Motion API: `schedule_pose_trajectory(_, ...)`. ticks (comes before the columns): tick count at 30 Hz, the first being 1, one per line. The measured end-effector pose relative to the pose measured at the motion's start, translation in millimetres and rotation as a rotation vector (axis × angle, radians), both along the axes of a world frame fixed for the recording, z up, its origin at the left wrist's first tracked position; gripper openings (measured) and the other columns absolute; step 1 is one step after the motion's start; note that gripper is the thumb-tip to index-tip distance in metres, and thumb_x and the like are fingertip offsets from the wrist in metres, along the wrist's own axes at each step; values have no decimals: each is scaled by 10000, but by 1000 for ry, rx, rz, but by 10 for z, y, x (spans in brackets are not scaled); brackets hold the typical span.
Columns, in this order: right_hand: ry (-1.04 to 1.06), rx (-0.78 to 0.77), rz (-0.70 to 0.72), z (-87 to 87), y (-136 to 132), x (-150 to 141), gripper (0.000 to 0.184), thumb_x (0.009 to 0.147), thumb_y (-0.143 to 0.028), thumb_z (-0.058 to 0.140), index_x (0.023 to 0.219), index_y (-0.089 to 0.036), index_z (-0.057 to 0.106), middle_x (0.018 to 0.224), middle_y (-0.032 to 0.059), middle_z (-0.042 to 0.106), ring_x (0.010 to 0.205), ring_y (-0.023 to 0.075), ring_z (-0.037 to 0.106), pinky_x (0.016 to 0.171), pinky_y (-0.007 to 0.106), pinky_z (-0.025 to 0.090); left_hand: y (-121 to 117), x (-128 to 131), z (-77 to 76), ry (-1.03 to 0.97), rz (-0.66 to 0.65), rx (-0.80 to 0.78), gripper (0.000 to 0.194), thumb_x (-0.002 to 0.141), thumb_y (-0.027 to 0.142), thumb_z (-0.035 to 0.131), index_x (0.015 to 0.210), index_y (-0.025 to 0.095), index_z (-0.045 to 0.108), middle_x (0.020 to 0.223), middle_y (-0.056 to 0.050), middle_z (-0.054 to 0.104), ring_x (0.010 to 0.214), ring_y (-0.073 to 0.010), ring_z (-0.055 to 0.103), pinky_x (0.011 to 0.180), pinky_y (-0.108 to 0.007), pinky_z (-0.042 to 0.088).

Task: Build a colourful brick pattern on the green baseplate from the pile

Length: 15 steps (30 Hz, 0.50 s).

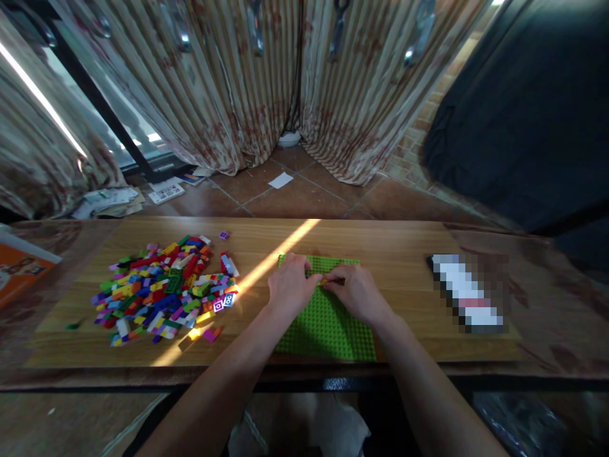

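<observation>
At lower centre, over the green baseplate point(333, 324), our right hand point(354, 289) pinches a yellow piece point(324, 282); our left hand point(291, 282) sits beside it, grip unclear.

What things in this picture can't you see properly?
All in the head view:
- Yellow piece: mostly hidden by the fingers of the left hand and right hand, so its shape is unclear.
- Green board: partly covered by hands and forearms.
- Brick pile: the lowest bricks are buried under others.
- Flat object on the right: blurred into squares.
- Orange box: cut off by the left edge.
</observation>
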State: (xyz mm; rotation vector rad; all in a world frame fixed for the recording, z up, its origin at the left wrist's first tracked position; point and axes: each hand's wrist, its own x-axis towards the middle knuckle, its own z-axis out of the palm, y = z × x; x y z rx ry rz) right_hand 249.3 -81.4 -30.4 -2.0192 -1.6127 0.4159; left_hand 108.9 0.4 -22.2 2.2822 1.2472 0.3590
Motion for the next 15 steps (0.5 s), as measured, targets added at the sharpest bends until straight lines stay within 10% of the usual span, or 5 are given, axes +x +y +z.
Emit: schedule_pose_trajectory(15, 159, 65, -46, -53, -54, 54, 234, 758, -290, 709, 980, -222, 739, 781, 17, 718, 715, 170, 637, 698, 313, 491, 13, -102, -45, -98, -57, 17, 170, 908, 246, 501, 875, 180, 654, 939, -70, 663, 891, -210, 624, 804, -358, 505)
